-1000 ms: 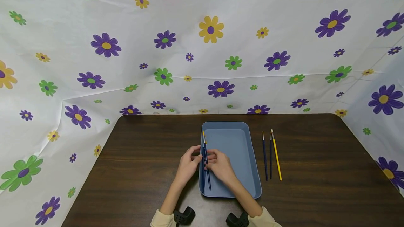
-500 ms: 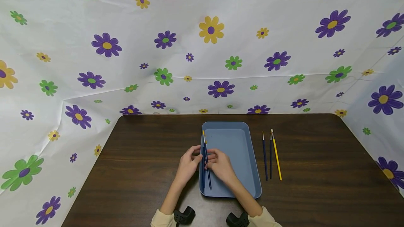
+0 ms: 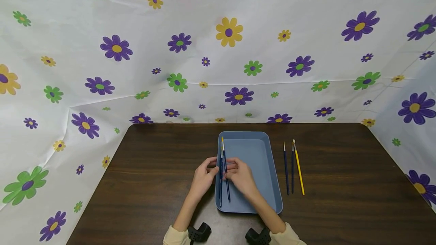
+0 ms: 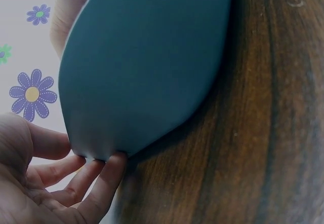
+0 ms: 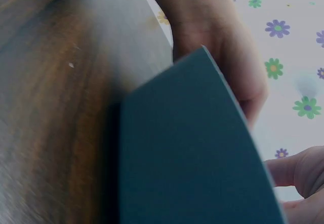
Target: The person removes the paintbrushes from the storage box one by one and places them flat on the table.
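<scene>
In the head view a blue-grey tray [image 3: 250,184] stands on the table, and my left hand [image 3: 203,177] grips its left edge. The left wrist view has the fingers [image 4: 109,176] of that hand against the tray's outer wall, thumb at the rim. Over the tray, my right hand [image 3: 242,177] pinches a dark blue paintbrush [image 3: 228,192] with a yellow tip, slightly tilted. Beside it, along the left wall inside the tray, is another dark blue paintbrush [image 3: 220,192]. The tray wall [image 5: 187,153] hides the right hand's grip in the right wrist view.
To the right of the tray lie two dark blue paintbrushes [image 3: 286,173] and a yellow paintbrush [image 3: 299,173], roughly parallel, on the brown wooden table [image 3: 340,177]. A white flowered cloth [image 3: 204,48] hangs behind and along the sides of the table.
My right hand has shifted slightly right with its paintbrush, whose tip now sits a little farther up and right, apart from the other brush. The left hand stays at the tray's edge.
</scene>
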Demonstrator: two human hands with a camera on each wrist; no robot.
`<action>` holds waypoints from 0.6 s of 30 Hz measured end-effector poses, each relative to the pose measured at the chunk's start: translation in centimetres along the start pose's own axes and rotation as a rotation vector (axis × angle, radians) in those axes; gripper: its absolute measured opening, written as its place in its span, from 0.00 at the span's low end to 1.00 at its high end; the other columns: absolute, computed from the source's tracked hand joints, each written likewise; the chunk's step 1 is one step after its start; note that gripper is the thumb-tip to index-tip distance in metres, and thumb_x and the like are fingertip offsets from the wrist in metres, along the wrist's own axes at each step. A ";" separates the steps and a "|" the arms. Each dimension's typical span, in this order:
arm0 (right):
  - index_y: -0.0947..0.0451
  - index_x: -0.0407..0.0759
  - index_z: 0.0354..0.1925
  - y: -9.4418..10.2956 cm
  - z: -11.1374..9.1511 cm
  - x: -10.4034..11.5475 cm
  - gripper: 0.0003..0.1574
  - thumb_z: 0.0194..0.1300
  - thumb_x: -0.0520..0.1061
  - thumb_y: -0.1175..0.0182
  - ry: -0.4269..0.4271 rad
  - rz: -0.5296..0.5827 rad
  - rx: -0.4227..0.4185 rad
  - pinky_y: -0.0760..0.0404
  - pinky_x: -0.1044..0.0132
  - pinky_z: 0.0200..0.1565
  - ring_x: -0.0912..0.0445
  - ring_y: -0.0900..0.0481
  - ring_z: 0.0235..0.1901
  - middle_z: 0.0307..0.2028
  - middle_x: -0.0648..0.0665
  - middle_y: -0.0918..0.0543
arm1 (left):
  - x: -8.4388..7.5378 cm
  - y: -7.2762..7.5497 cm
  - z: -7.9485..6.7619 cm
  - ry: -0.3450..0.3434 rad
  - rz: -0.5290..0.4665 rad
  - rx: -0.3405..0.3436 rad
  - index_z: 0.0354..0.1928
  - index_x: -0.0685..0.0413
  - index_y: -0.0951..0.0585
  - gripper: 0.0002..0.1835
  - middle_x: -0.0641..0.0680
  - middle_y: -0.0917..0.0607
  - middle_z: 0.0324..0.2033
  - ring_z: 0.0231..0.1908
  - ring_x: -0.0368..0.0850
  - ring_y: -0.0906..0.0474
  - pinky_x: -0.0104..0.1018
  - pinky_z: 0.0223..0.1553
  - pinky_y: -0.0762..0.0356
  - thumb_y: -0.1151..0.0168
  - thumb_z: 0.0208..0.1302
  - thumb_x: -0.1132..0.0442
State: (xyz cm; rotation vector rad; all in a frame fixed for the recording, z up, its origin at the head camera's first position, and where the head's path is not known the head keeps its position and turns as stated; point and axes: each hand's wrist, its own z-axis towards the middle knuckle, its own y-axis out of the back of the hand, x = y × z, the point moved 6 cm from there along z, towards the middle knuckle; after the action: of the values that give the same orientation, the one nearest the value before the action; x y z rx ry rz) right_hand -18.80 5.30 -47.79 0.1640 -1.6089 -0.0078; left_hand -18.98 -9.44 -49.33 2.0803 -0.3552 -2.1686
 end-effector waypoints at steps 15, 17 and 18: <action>0.26 0.21 0.58 2.7 0.5 1.1 0.27 0.59 0.21 0.38 -0.049 0.071 -0.081 0.12 0.61 0.37 0.42 0.13 0.37 0.39 0.30 0.19 | -0.2 0.0 0.0 0.016 -0.007 -0.009 0.63 0.69 0.23 0.21 0.69 0.16 0.52 0.42 0.58 0.15 0.49 0.30 0.15 0.40 0.71 0.69; 0.26 0.21 0.59 3.1 0.5 1.3 0.27 0.59 0.21 0.38 -0.056 0.083 -0.092 0.12 0.62 0.37 0.43 0.13 0.37 0.40 0.30 0.19 | -0.2 0.0 -0.1 0.020 -0.007 -0.007 0.63 0.68 0.22 0.21 0.68 0.16 0.53 0.43 0.59 0.15 0.47 0.31 0.15 0.40 0.71 0.69; 0.26 0.21 0.59 3.4 0.5 1.4 0.27 0.60 0.21 0.38 -0.059 0.084 -0.096 0.12 0.62 0.37 0.43 0.13 0.37 0.40 0.30 0.19 | -0.1 0.0 -0.1 0.021 -0.003 -0.006 0.63 0.68 0.22 0.21 0.68 0.16 0.53 0.44 0.59 0.15 0.46 0.32 0.15 0.40 0.71 0.69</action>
State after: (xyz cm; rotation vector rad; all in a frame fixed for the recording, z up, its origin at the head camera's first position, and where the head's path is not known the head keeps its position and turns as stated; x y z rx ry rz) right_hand -19.69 8.44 -46.08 0.0218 -1.6699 -0.0253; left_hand -18.90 -9.45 -49.20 2.0996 -0.3433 -2.1449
